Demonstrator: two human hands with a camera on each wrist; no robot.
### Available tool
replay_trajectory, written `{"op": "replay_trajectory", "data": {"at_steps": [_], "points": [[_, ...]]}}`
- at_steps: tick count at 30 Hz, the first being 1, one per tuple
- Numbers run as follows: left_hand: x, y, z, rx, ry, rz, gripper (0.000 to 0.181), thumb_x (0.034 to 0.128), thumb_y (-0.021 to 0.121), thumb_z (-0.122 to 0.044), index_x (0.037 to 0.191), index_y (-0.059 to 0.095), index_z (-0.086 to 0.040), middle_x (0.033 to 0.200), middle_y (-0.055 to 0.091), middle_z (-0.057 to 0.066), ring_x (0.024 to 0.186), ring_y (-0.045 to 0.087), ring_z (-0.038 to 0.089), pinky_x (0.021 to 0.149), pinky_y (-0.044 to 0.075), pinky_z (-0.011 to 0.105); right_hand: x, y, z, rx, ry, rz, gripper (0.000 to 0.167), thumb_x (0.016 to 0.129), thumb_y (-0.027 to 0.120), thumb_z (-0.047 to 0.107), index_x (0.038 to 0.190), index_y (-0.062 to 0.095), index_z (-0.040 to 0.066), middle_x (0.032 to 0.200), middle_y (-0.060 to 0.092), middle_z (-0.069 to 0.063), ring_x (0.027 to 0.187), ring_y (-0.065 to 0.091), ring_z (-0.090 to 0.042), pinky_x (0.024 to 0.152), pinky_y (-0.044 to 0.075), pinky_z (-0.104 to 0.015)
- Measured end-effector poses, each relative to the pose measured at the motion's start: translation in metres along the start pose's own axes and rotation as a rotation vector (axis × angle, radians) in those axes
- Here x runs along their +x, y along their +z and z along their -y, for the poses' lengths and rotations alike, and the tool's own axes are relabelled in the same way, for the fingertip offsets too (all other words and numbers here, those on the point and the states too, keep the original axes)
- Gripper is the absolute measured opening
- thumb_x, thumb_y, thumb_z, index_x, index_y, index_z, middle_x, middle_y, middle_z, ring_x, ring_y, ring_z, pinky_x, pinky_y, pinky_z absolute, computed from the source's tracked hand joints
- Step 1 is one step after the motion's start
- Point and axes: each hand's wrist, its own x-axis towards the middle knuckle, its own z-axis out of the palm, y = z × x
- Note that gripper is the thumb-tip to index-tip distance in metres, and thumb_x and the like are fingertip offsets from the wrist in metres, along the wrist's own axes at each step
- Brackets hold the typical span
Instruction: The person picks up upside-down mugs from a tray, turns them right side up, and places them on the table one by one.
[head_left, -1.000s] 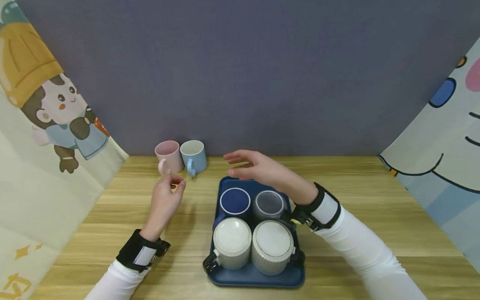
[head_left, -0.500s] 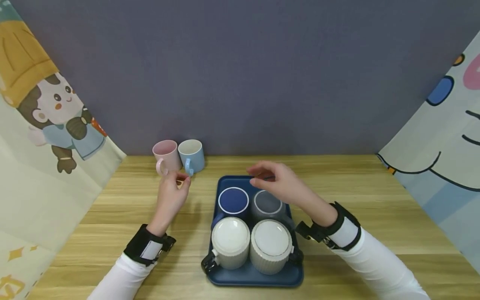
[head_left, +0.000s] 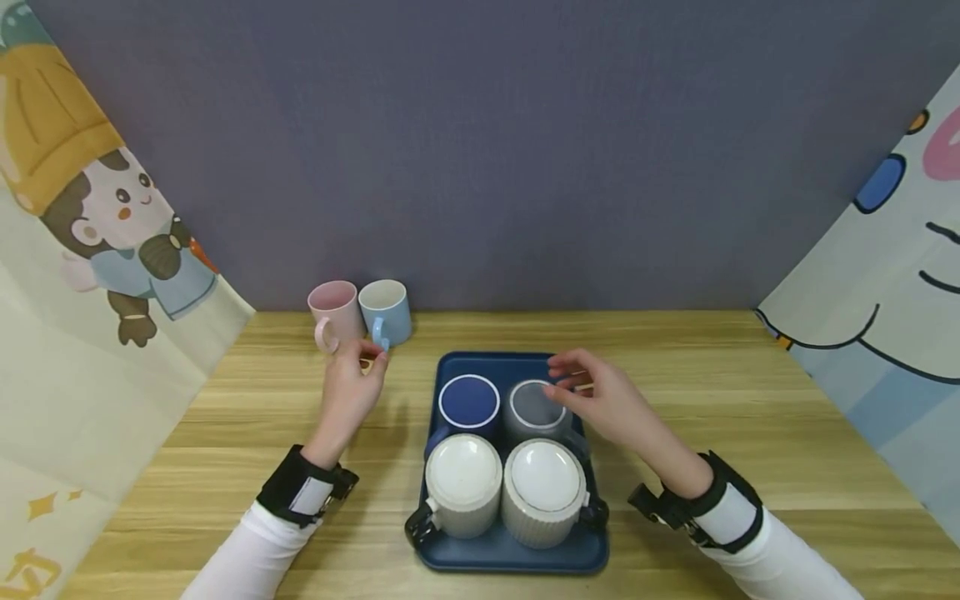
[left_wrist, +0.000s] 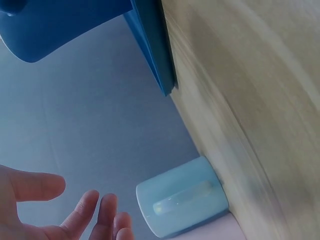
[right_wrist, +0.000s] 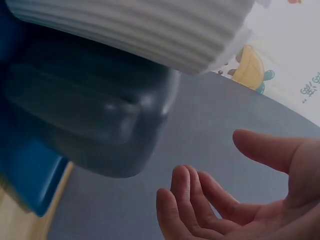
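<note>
the left hand (head_left: 351,387), thumb apart from loosely bent fingers, is near the light blue cup (head_left: 392,321) and covers the foot of the pink cup (head_left: 345,317), which the left wrist view cuts to a sliver. the right hand (head_left: 606,398), thumb also apart from curved fingers, hides part of the grey mug (head_left: 531,407) and a far corner of the dark blue tray (head_left: 483,558). on the tray, the grey mug stands upside down beside a navy mug (head_left: 468,402), insides hidden; two ribbed off-white mugs (head_left: 463,483), also upturned, stand in front, masking their lower sides. tray and cups rest on a wooden tabletop (head_left: 787,433) before a grey wall (head_left: 480,150).
</note>
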Motion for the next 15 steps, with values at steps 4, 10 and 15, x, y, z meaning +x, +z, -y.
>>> {"op": "replay_trajectory", "data": {"at_steps": [4,10,15], "points": [[-0.001,0.001,-0.001,-0.004,0.004,-0.001,0.016,0.0894,0.059,-0.009,0.098,0.062,0.004,0.098,0.065,0.020,0.093,0.058,0.032,0.084,0.046,0.041,-0.006,-0.002,-0.005,0.017,0.043,-0.024,0.039,0.088,0.068,0.018,0.118,0.055,-0.002,0.113,0.062,-0.019,0.098,0.063,-0.029,0.083,0.054,-0.040],[-0.001,0.004,-0.003,0.003,0.018,-0.004,0.015,0.0896,0.058,-0.008,0.097,0.062,0.005,0.096,0.065,0.021,0.092,0.058,0.033,0.084,0.046,0.041,-0.015,-0.007,-0.013,-0.014,0.086,0.021,0.038,0.087,0.069,0.022,0.114,0.055,0.000,0.110,0.063,-0.018,0.098,0.063,-0.028,0.079,0.055,-0.036],[-0.001,0.008,-0.004,0.006,0.025,0.000,0.014,0.0885,0.059,-0.006,0.097,0.062,0.005,0.096,0.065,0.021,0.092,0.058,0.033,0.083,0.047,0.041,-0.020,-0.006,-0.024,-0.023,0.110,0.050,0.041,0.086,0.070,0.023,0.114,0.055,-0.001,0.107,0.064,-0.015,0.097,0.063,-0.026,0.079,0.054,-0.035]]}}
